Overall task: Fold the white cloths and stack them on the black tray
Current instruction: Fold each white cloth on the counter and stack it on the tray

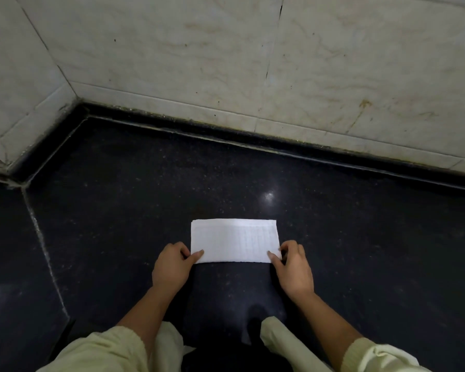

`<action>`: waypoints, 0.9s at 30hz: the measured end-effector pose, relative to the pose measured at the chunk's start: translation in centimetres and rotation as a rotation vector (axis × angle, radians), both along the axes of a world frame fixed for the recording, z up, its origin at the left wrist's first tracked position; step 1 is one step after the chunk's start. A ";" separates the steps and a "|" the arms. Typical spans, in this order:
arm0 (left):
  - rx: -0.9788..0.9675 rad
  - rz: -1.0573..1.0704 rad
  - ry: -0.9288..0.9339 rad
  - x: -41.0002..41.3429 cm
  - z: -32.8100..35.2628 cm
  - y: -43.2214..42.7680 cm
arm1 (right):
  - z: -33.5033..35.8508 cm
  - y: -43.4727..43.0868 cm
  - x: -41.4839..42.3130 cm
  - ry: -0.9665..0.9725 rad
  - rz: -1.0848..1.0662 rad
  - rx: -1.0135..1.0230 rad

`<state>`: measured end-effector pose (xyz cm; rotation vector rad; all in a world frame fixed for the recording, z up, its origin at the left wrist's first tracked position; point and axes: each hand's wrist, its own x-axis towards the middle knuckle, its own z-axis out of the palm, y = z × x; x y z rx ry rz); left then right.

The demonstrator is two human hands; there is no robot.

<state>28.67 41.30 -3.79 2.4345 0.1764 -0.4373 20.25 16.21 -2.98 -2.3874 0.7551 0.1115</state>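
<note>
One white cloth (235,240) lies flat on the dark counter as a folded rectangle, its long side across the view. My left hand (173,267) pinches its near left corner, thumb on top. My right hand (293,267) pinches its near right corner in the same way. No black tray is in view.
The dark speckled stone counter (118,210) runs to a pale marble wall (253,63) at the back and left, meeting in a corner at the upper left. A seam (42,242) crosses the counter on the left. Pale sleeves (105,350) fill the bottom edge.
</note>
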 end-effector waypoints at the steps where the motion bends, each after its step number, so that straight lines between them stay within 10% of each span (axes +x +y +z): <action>1: -0.007 0.004 0.007 0.1 -0.1 0.1 | 0.2 0.1 0.2 0.010 -0.041 0.028; 27: -0.072 -0.032 0.192 1.8 0.6 0.8 | 3.1 -1.6 5.5 0.128 -0.419 0.589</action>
